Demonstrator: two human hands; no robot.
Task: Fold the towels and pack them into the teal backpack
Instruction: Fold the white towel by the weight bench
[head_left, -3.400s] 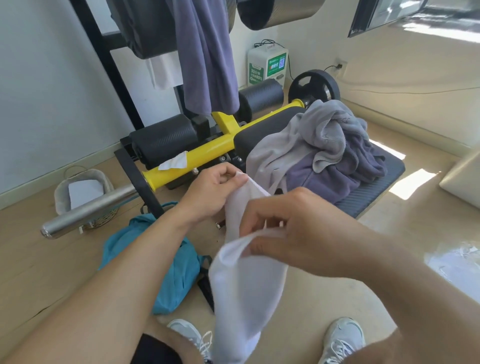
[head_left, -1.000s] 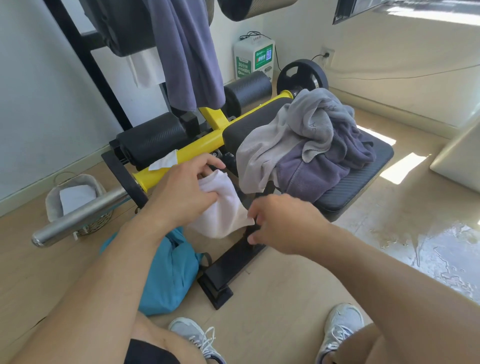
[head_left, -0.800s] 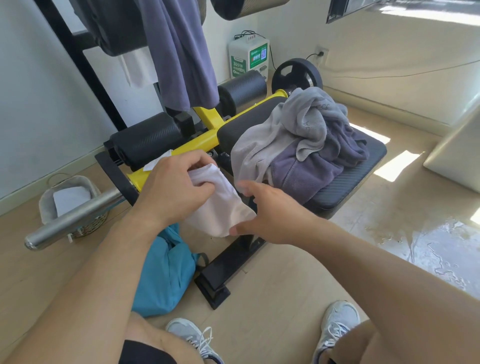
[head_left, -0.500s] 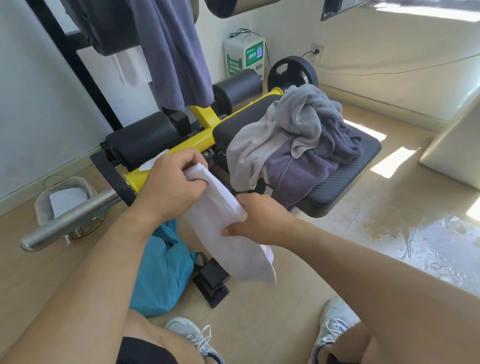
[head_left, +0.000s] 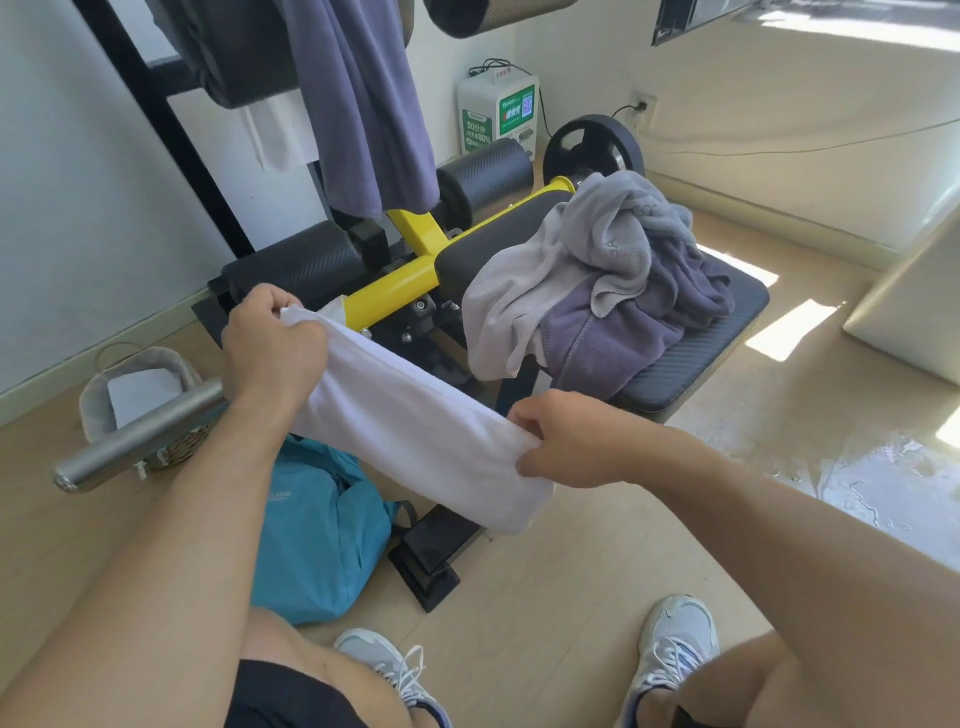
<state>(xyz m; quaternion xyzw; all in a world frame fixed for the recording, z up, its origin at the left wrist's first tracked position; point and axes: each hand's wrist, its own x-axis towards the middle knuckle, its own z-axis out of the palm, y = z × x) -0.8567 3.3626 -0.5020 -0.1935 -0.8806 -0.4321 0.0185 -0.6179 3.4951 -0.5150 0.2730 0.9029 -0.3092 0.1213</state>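
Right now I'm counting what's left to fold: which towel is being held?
The white towel, stretched between both hands; the light grey and purple towels lie heaped on the bench.

White towel (head_left: 415, 421): folded into a long band, held in the air, slanting. Grey towel (head_left: 587, 260) and purple towel (head_left: 639, 322): crumpled heap on the worktop (head_left: 696, 358). Another purple towel (head_left: 363, 104) hangs above. Teal backpack (head_left: 317, 530): slumped on the floor.

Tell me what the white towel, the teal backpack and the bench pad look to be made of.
White towel: soft cotton-like cloth, matte, sagging between the left hand and right hand.
Teal backpack: thin synthetic fabric, probably nylon, with a slight sheen and sharp creases.
Bench pad: black padded cover, likely vinyl, with a fine ribbed texture.
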